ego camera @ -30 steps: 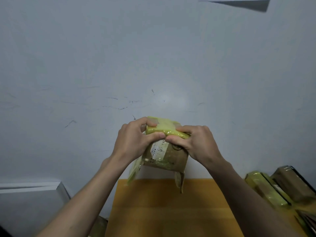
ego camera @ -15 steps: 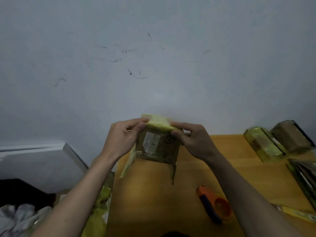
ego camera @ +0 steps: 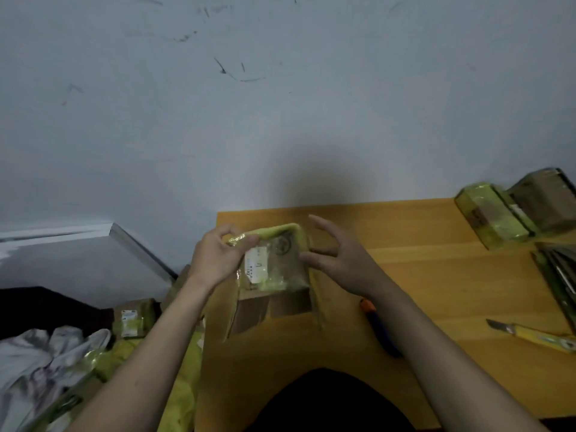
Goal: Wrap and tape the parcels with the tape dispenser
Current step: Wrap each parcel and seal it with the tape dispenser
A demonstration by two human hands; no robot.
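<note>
Lowered onto the tabletop (ego camera: 420, 275), the parcel (ego camera: 274, 269) is pinched by the left hand (ego camera: 215, 260); right hand (ego camera: 336, 254) has let go, fingers (ego camera: 314, 254) spread, touching it.

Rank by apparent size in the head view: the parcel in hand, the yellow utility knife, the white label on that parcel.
1. parcel, gripped by the left hand
2. yellow utility knife, long but thin
3. white label

The knife lies nearer the frame's edge, so wide-angle distortion makes its rank less sure.

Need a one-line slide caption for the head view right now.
Left hand pinches the yellow-taped parcel over the wooden table; right hand open beside it.
</note>
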